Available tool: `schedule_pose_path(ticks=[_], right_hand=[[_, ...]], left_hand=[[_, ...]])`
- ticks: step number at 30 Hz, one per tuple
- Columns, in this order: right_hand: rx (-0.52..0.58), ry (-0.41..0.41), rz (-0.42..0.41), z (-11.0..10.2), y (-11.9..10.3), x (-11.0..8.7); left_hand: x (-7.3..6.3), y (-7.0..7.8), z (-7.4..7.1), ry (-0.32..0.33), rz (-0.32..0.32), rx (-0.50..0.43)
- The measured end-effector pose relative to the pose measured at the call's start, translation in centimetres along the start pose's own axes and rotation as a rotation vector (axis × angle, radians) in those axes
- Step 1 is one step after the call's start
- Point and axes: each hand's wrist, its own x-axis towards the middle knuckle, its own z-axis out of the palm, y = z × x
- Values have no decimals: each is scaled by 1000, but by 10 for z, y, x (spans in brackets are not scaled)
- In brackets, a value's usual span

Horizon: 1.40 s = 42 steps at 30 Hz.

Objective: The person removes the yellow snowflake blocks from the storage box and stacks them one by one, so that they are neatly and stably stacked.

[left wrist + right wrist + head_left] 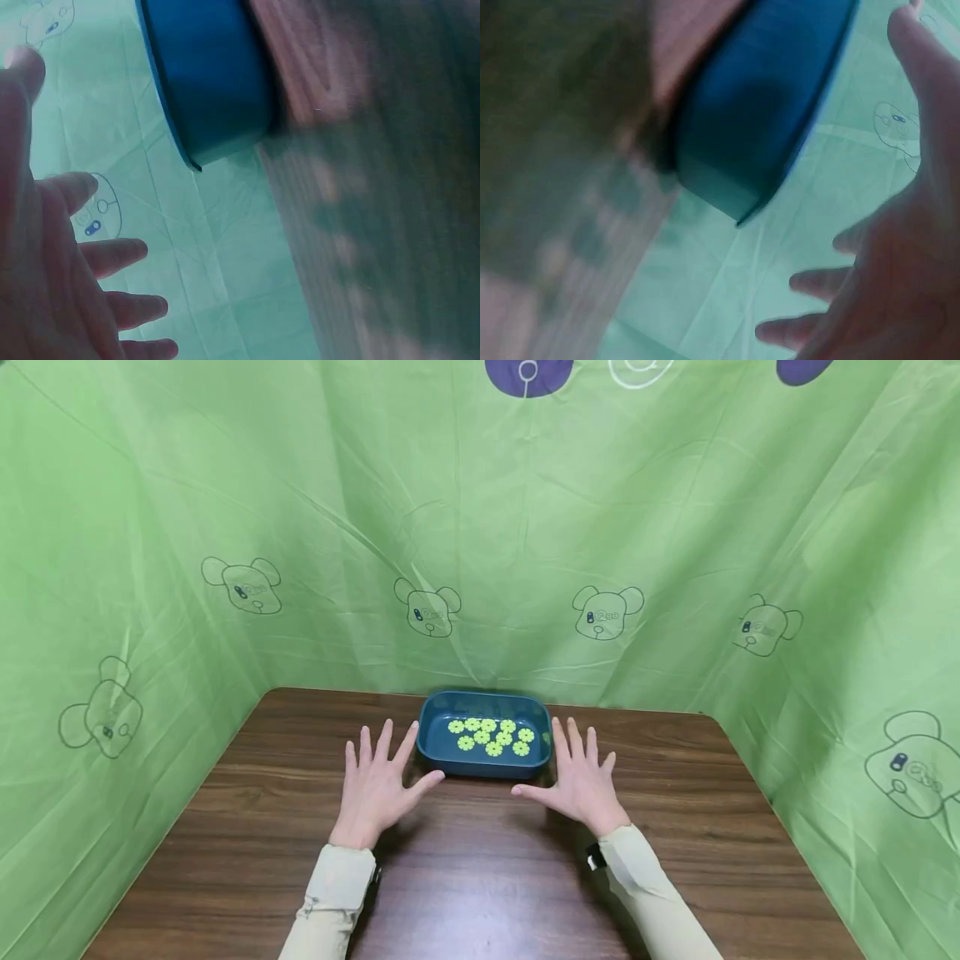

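A dark blue rectangular dish (480,769) stands near the table's far edge. On its floor lie several yellow-green flower-shaped pieces (493,748). My left hand (378,793) is spread at the dish's left end, its fingers straight and its thumb pointing inward below the front wall. My right hand (585,781) mirrors it at the right end, fingers fanned out, index fingertip right by the rim. Both palms hold nothing. In the left wrist view the dish's outer wall (217,82) shows beyond the spread fingers; the right wrist view shows the opposite end (742,120) likewise.
The dark wood-grain table (480,860) runs under both forearms. Green cloth (510,527) printed with bear faces hangs behind it and along both sides. A small black-and-white object (596,857) shows at the right cuff.
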Motion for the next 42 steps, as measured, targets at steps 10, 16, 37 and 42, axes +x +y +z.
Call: schedule_pose_path(ticks=[10, 16, 37, 42], right_hand=[[24, 101, -251, -18, -18, 47], [48, 61, -355, -15, -28, 82], [85, -443, -177, 30, -56, 127], [129, -461, -152, 36, -59, 128]], left_hand=[[25, 4, -5, 36, 4, -37], [51, 1, -1, -12, -7, -153], [84, -2, 63, -26, -323, -625], [85, -2, 69, -6, -301, -684]])
